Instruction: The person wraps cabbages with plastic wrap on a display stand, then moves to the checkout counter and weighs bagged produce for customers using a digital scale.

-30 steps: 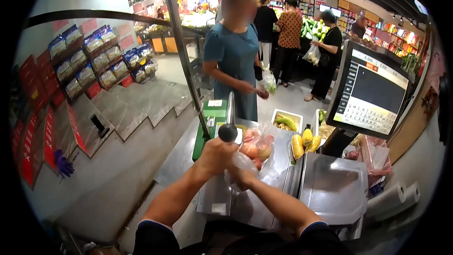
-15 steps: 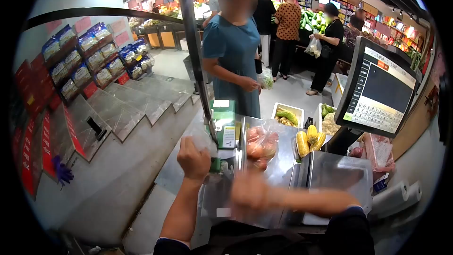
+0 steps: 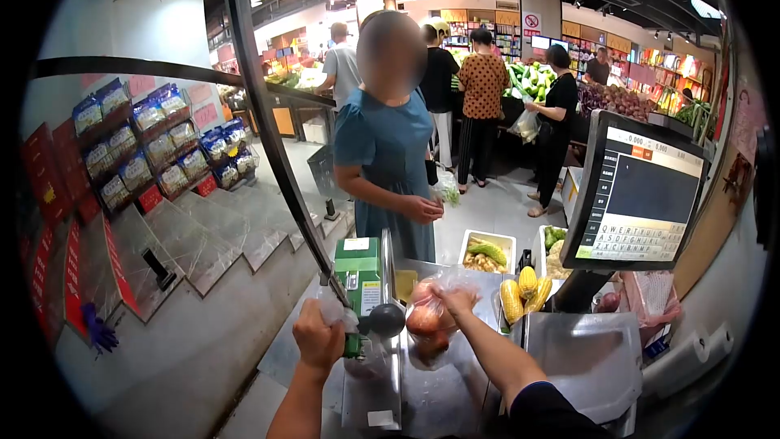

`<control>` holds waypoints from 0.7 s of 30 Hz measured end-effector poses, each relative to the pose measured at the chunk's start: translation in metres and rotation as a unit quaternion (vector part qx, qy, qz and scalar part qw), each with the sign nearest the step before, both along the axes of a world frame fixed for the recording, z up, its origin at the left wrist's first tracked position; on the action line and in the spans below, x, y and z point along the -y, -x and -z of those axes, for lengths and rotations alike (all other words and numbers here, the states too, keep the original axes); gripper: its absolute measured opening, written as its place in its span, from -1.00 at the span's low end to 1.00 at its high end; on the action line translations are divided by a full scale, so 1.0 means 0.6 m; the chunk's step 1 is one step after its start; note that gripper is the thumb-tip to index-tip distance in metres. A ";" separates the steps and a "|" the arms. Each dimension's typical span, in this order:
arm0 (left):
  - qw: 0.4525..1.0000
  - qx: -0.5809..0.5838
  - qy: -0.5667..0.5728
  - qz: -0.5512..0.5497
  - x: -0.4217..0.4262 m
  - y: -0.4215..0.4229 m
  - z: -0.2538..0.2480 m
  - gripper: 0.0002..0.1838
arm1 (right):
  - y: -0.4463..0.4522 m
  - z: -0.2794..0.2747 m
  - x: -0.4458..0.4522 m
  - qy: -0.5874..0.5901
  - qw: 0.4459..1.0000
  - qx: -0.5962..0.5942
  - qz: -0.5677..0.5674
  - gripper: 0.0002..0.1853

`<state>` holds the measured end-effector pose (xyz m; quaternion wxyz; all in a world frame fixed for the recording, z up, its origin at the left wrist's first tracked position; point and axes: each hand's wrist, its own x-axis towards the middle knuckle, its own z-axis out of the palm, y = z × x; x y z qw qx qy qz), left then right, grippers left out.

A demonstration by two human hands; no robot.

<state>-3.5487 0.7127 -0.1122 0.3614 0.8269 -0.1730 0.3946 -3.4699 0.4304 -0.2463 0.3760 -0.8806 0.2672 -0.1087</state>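
My left hand is closed in a fist around bunched clear plastic film. Just beyond it stands a green machine with a round black knob. On the metal counter, right of a raised metal rail, rests a clear plastic bag of tomatoes. My right hand grips the bag's upper right side, its fingertips partly hidden by the film.
Yellow corn cobs lie right of the bag, near a scale screen and a metal tray. White bins of vegetables stand behind. A person in a blue dress faces the counter; several shoppers stand farther back.
My right hand, blurred above the near counter before, has moved forward onto the bag of tomatoes. My left hand keeps its fist on the plastic film. The view has tilted up.
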 end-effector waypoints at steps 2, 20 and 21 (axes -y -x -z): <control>1.000 -0.006 0.009 0.001 -0.001 0.001 0.002 -0.82 | -0.047 0.059 0.017 -0.140 0.988 0.051 -0.039 -0.51; 0.996 0.008 -0.071 -0.053 0.012 0.015 -0.004 -0.82 | 0.286 -0.296 0.091 0.350 0.841 0.347 -0.225 -0.74; 0.999 0.027 -0.045 0.001 0.034 0.019 -0.027 -0.82 | 0.313 -0.316 0.101 0.388 0.816 0.378 -0.202 -0.77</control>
